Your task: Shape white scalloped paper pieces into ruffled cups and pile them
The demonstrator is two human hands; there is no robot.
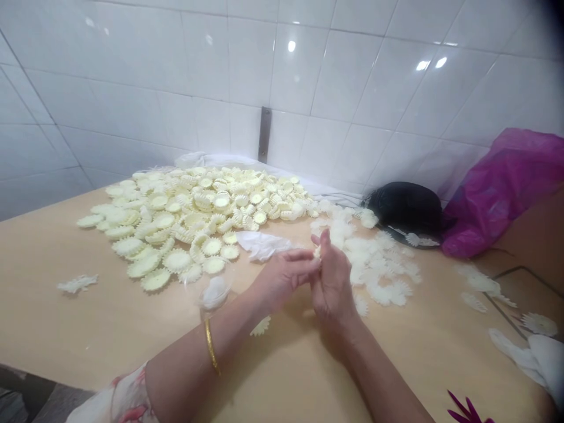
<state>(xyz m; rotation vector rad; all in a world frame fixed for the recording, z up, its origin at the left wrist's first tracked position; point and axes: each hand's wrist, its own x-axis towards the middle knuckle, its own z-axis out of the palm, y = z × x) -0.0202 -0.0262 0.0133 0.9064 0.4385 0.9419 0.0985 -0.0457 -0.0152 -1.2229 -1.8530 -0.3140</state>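
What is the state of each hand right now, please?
Left hand: closed, pinching a small cream piece.
Right hand: closed, pinching the same piece.

Matt ridged discs point(176, 260) (perhaps plastic), smooth wooden tabletop point(53, 329), glossy ceramic wall tiles point(308, 70).

The left hand point(282, 279) and right hand point(332, 282) are hiding most of the small pale piece point(316, 252) pinched between them, so its shape is staying unclear. The bottom edge is cutting off the magenta petals point(467, 409) and the floral sleeve point(118, 402), while the right edge is cropping the white cloth point(544, 364).
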